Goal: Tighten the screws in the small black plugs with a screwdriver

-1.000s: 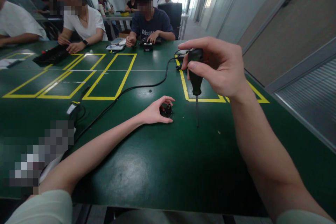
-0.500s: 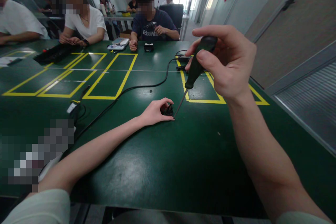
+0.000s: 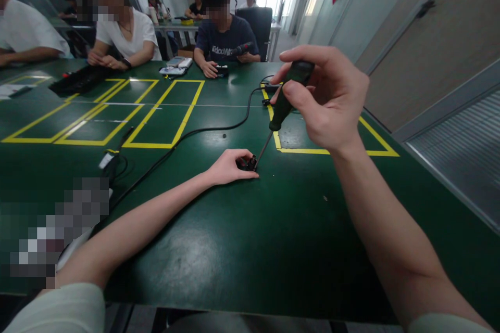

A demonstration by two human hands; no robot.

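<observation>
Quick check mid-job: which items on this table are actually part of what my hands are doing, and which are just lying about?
In hand:
right hand gripping the screwdriver
left hand holding the small black part on the green table, the screwdriver tip at it

Lying about:
black cable
yellow tape outlines
black tray near a co-worker

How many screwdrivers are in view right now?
2. One screwdriver in the right hand, tip at the small black part under the left hand; another tool held by the person opposite. Others may be hidden.
</observation>
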